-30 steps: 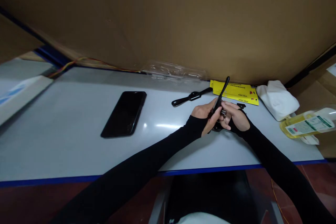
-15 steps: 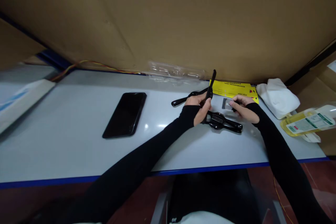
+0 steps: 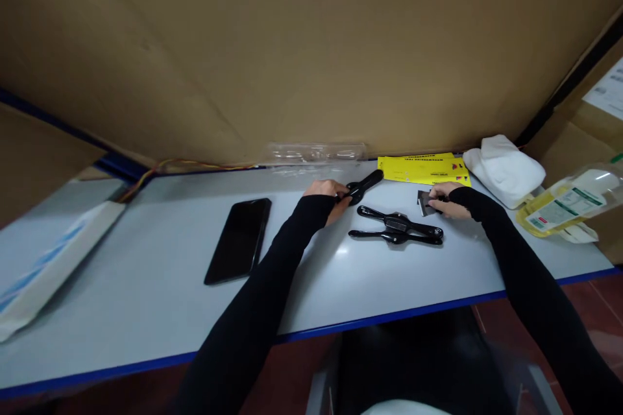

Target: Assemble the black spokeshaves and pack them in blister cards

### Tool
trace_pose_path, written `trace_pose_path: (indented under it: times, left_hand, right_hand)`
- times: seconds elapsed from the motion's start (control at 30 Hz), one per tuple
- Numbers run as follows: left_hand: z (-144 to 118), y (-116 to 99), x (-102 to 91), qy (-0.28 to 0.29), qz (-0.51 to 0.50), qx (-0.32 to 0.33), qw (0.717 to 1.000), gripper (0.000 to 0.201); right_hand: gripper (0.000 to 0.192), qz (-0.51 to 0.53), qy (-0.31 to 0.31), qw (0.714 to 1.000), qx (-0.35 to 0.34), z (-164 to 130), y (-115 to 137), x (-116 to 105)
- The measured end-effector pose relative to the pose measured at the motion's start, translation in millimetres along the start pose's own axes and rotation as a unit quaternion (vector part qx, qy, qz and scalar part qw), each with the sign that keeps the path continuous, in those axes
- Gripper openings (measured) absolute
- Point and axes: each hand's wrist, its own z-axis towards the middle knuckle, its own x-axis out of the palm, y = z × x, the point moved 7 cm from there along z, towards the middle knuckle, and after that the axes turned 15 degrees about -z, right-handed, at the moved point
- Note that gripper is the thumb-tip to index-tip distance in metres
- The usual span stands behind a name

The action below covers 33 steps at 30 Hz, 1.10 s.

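My left hand [image 3: 327, 198] is closed around the left end of a black spokeshave [image 3: 366, 187] at the back of the table; its right handle points up and to the right. Part of that tool is hidden behind my fingers, and whether a second one lies with it I cannot tell. In my right hand [image 3: 448, 201], thumb and fingers pinch a small flat metal blade [image 3: 423, 203] with a dark piece against it. Between and in front of my hands, two more black spokeshaves [image 3: 396, 225] lie side by side on the table.
Yellow printed cards [image 3: 421, 168] lie at the back, beside clear plastic packaging [image 3: 316, 153]. A white cloth-like bundle [image 3: 506, 172] and a bottle of yellow liquid [image 3: 564, 201] are on the right. To the left are a black phone [image 3: 238, 240] and a white-and-blue package [image 3: 58, 266].
My left hand has lowered the raised spokeshave and moved left, away from the two front ones. My right hand still holds the blade, now turned to show more of it. The head view has shifted.
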Motion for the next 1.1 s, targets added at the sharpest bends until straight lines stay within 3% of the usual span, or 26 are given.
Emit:
trace_pose_path:
  times: [0.1,0.23,0.33,0.47,0.6,0.77,0.9,1.1]
  left_hand:
    - [-1,5,1.2,-0.015,-0.005,-0.019,1.0,0.025]
    - [-8,5,-7.4,-0.058,0.026,-0.033,0.997,0.033]
    - [-17,-19,-15.4,-0.122,0.019,0.049,0.991,0.032]
    - [-35,-62,-10.6,-0.174,-0.102,0.199,0.959,0.027]
    - [-45,-85,10.0,-0.142,-0.173,0.26,0.939,0.021]
    - [-49,-89,23.2,-0.097,-0.191,0.291,0.932,0.027]
    - [-46,-86,28.9,-0.067,-0.155,0.31,0.936,0.035]
    - [-40,-74,38.9,-0.009,-0.141,0.298,0.944,0.038]
  right_hand:
    - [0.023,0.007,-0.002,1.0,0.0,-1,-4,4]
    - [0.027,-0.03,-0.049,0.997,-0.05,1,-10,10]
    - [0.03,-0.023,-0.072,0.994,-0.073,2,-11,12]
    - [0.028,0.026,-0.097,0.993,-0.055,-2,-2,-2]
    - [0.018,0.092,-0.097,0.989,-0.06,-4,13,-11]
    - [0.013,0.103,-0.105,0.987,-0.062,3,22,-1]
    - [0.017,0.013,-0.144,0.986,-0.081,11,29,1]
    - [0.027,-0.1,-0.137,0.985,-0.023,20,19,8]
